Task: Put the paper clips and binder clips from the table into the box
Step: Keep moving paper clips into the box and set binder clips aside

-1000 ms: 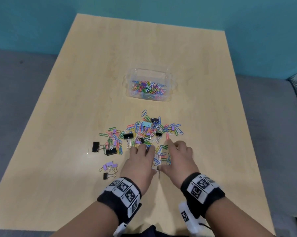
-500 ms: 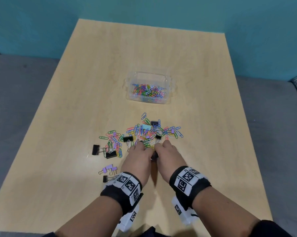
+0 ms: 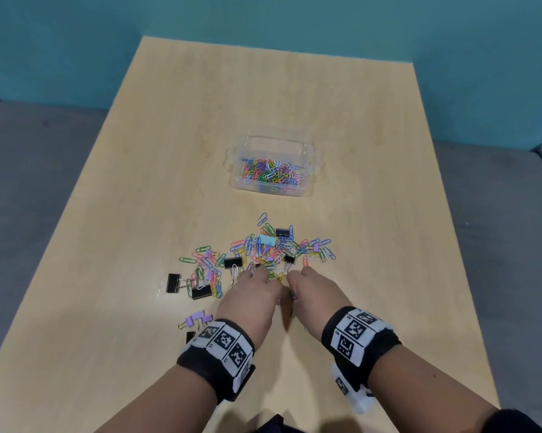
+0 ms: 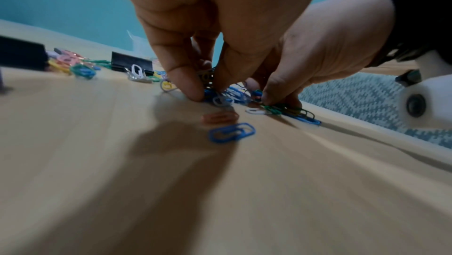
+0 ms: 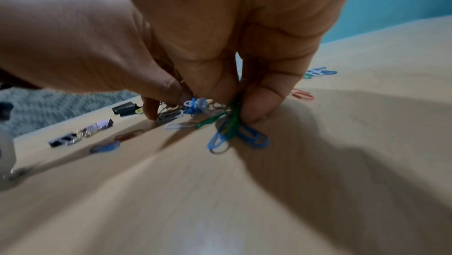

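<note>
progress: we are judging it partly done, coloured paper clips lying in the clear plastic box (image 3: pixel 274 145) | left: coloured wire paper clips (image 3: pixel 263 251) and black and lilac binder clips (image 3: pixel 233 261) are lying scattered on the pale wooden table (image 3: pixel 138 198) before the box | axis: clips are pointing every way; the box's long side is running left-right | hands: our left hand (image 3: pixel 251 295) and right hand (image 3: pixel 313 296) are pinching small bunches at the near edge

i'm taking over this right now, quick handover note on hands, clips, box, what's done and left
Left hand: pinching paper clips at the pile's near edge.
Right hand: pinching a green and blue bunch beside it.
Box: open, beyond the pile, holds paper clips only.
Done: part of the paper clips boxed.
Left: the pile, plus binder clips scattered to its left.
</note>
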Demonstrator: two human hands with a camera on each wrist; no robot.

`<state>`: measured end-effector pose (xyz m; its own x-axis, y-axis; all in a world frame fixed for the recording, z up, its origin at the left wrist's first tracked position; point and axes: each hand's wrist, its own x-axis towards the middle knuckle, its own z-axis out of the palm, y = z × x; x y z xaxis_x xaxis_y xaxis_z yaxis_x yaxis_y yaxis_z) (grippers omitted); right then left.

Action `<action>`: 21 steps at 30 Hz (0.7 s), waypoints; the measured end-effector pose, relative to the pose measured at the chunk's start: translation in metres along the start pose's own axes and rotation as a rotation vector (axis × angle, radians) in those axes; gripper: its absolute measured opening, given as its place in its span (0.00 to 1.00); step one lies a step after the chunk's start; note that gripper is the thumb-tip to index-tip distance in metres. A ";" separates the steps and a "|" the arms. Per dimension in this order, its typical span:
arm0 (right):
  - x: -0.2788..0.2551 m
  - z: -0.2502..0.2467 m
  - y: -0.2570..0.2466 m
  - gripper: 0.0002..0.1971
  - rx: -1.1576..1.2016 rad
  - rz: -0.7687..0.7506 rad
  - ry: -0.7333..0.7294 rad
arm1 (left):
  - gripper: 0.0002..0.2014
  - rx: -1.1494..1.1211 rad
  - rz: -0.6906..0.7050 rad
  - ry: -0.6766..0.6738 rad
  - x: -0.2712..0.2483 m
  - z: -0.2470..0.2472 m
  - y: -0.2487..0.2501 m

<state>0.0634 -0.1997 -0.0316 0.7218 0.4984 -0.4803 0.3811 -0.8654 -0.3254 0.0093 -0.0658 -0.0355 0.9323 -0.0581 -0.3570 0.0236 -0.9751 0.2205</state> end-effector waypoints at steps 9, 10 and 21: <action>0.007 -0.024 0.029 0.11 0.962 0.285 -0.088 | 0.07 -1.154 -0.423 -0.060 0.013 -0.031 -0.021; 0.012 -0.034 0.031 0.12 1.024 0.277 -0.085 | 0.07 -1.317 -0.468 -0.083 0.017 -0.040 -0.022; 0.146 -0.156 0.011 0.15 0.988 0.226 0.236 | 0.10 -1.456 -0.429 0.243 0.152 -0.149 -0.055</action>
<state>0.2627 -0.1447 0.0220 0.8525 0.2149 -0.4765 -0.3439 -0.4560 -0.8209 0.2037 0.0109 0.0332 0.7944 0.3401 -0.5033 0.4834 0.1476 0.8629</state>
